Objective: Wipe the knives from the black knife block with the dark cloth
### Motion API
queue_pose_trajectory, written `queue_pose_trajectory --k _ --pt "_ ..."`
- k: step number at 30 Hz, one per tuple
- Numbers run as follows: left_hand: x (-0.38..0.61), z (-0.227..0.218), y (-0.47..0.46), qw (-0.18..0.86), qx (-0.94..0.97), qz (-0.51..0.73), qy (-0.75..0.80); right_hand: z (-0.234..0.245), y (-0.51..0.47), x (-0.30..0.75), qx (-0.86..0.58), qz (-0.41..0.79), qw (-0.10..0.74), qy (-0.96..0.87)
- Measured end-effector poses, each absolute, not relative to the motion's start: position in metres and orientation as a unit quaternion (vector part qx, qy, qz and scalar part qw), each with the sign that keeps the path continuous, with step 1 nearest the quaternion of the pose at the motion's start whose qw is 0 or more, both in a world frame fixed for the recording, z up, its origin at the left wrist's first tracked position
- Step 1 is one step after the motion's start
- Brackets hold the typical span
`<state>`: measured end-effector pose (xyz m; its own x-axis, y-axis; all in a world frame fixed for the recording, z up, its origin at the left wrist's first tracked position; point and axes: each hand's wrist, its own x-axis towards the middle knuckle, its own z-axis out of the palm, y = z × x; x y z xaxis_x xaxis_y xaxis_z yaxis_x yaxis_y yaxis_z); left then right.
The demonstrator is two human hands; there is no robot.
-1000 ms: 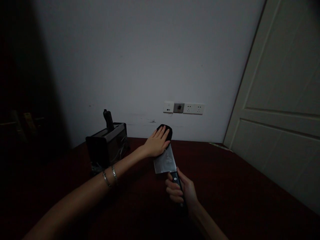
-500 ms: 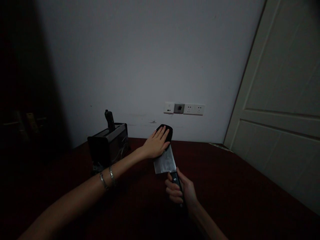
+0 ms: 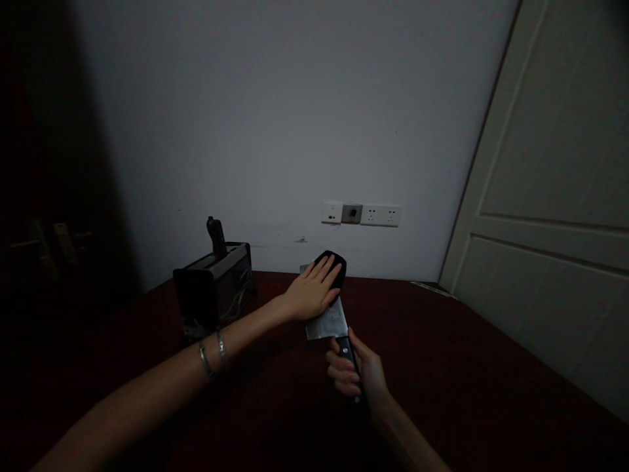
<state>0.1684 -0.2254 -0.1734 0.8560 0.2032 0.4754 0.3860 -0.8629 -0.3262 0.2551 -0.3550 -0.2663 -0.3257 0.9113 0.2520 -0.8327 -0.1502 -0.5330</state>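
A cleaver (image 3: 327,324) with a broad metal blade points away from me, tilted to the left. My right hand (image 3: 361,373) is closed round its black riveted handle. Flat across the blade lies my left hand (image 3: 312,290), fingers stretched out over a dark cloth or pad (image 3: 337,277), whose exact kind is hard to make out. The blade's near part shows below that hand and a bit of its far corner shows above. The palm and the dark pad hide the middle of the blade.
On the left of the dark red table (image 3: 417,341) stands a knife block (image 3: 213,285) with a black handle sticking up from it. Behind the table is a pale wall with sockets (image 3: 381,215). A white panelled door (image 3: 550,262) borders the right side.
My left hand and the dark pad have shifted slightly right and towards me along the blade, uncovering the blade's far corner. My right hand keeps its grip nearly in place.
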Motion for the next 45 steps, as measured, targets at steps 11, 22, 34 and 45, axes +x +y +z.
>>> queue_pose_trajectory --k 11,22,34,45 --pt "0.154 -0.183 -0.215 0.184 -0.947 -0.211 -0.155 -0.263 -0.356 0.261 -0.059 0.734 0.606 -0.299" --pt "0.149 -0.175 -0.199 0.202 -0.943 -0.220 -0.146 -0.261 -0.358 0.260 -0.047 0.748 0.594 -0.290" --pt "0.153 -0.182 -0.235 0.210 -0.957 -0.178 -0.087 -0.265 -0.357 0.260 -0.043 0.752 0.598 -0.275" --pt "0.160 -0.196 -0.251 0.210 -0.952 -0.205 -0.085 -0.267 -0.354 0.267 -0.039 0.741 0.614 -0.271"
